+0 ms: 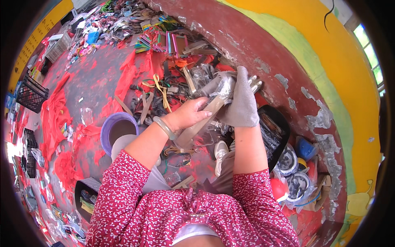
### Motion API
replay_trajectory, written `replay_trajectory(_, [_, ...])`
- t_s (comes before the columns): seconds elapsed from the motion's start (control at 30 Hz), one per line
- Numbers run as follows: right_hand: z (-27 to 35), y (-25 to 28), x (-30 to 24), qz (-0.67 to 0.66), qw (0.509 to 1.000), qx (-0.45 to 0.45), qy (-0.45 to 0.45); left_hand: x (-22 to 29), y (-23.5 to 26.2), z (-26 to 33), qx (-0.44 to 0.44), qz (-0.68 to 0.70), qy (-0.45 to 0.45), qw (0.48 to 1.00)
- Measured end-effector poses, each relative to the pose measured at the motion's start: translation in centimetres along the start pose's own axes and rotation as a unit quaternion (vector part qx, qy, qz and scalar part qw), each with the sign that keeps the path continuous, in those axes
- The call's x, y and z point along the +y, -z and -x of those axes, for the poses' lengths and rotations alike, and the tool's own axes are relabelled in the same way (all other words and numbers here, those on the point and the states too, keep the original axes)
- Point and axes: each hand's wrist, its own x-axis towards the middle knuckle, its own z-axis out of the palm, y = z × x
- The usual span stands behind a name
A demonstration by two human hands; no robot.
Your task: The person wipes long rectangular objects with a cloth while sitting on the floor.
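Observation:
My left hand, with a pale bangle at the wrist, is closed round a long flat beige strip that looks wrapped in clear plastic. The strip slants from lower left to upper right. A thick grey cloth covers my right hand, so its fingers are hidden. That cloth lies against the strip's upper end and folds round behind it. Beyond the hands, a heap of straps, buckles and clear plastic lies on the floor. Below them is a white shoe.
A purple bucket of dark liquid stands by my left knee. At right, a black bin sits near bagged wheels along the peeling wall. Black crates stand far left. Torn red sheeting and clutter cover the floor.

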Motion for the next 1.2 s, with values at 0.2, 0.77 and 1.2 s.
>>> replay_trajectory(0.2, [-1.6,3.0,1.2,0.509,0.756,-0.135,0.389,1.0,0.4,0.4,0.051,-0.275,-0.006,0.96])
replay_trajectory(0.77, [-1.4,3.4,3.2,0.044,0.99,0.133,-0.022,1.2,0.2,0.3,0.01,-0.198,-0.012,0.98])
replay_trajectory(1.2, [-1.8,0.7,3.3,0.46,0.853,0.008,0.247,0.9,-1.2,-0.3,-0.008,0.168,0.009,0.986])
